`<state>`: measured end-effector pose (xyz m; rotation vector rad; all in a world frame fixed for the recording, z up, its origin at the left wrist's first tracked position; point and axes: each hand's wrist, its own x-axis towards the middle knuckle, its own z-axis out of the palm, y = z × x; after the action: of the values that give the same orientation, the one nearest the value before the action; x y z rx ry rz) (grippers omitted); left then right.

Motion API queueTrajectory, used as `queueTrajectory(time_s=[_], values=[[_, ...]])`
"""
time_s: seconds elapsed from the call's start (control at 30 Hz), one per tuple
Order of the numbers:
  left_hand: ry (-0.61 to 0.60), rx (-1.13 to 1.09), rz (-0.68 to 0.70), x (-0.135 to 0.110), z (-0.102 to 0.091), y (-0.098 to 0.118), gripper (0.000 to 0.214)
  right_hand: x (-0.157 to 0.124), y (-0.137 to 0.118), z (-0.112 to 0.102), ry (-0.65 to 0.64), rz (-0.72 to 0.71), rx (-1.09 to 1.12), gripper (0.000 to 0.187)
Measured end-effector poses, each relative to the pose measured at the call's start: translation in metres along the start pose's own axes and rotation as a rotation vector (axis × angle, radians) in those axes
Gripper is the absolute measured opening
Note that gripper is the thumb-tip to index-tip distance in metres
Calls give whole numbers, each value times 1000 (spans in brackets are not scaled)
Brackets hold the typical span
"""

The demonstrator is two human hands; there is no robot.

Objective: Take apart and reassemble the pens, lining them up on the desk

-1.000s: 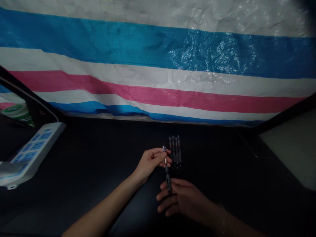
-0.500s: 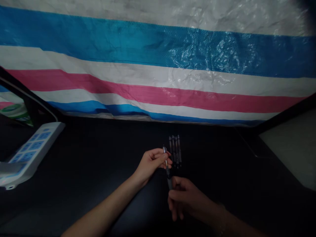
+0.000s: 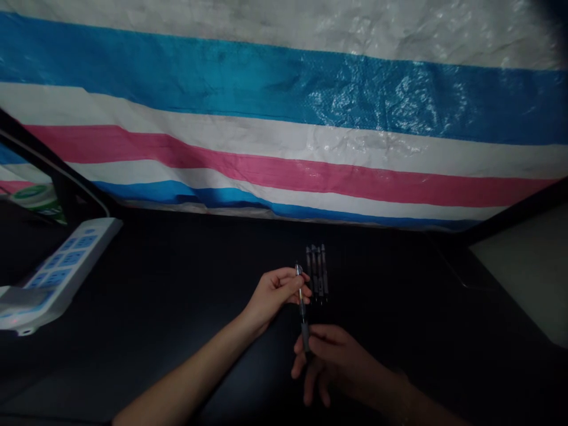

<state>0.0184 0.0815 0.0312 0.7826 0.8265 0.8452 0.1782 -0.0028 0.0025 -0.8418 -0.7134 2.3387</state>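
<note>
Pen [image 3: 302, 310] points forward between both hands [image 3: 274, 293] [image 3: 337, 361].

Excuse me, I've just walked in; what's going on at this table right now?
A person holds a slim clear-barrelled pen with bare hands: the left hand pinches its upper part, and the right hand curls beside its dark lower grip. A row of similar dark pens lies just beyond on the black tabletop, with a white-and-blue power strip to the left.
</note>
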Motion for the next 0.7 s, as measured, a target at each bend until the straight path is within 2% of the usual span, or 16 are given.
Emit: queueTrajectory(time_s=[0.13, 0.3, 0.47, 0.7], values=[[9, -24, -1, 1, -1, 0, 36, 0, 4, -2, 59, 8, -82, 34], [61, -91, 39, 5, -8, 5, 35, -3, 3, 0, 30, 51, -126, 37], [123, -183, 96, 10, -17, 11, 36, -7, -2, 5, 38, 85, -172, 32], [145, -215, 88, 12, -18, 12, 37, -6, -5, 5, 45, 79, -160, 33]])
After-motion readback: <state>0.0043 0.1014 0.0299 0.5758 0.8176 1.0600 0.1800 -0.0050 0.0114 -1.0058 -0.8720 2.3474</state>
